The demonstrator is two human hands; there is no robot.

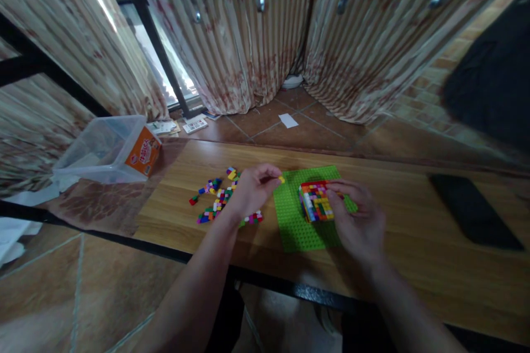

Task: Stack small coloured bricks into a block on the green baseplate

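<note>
A green studded baseplate (296,220) lies on the wooden table (414,231). On it stands a block of many-coloured small bricks (315,201). My right hand (358,218) rests against the block's right side, fingers curled round its top edge. My left hand (254,187) hovers just left of the baseplate, fingers pinched on a small yellow brick (281,179). A scatter of several loose coloured bricks (217,198) lies to the left of that hand.
A clear plastic tub with an orange label (110,149) lies tipped at the table's far left. A black phone (472,209) lies flat at the right. Striped curtains (372,38) hang behind, above a tiled floor with papers (194,125).
</note>
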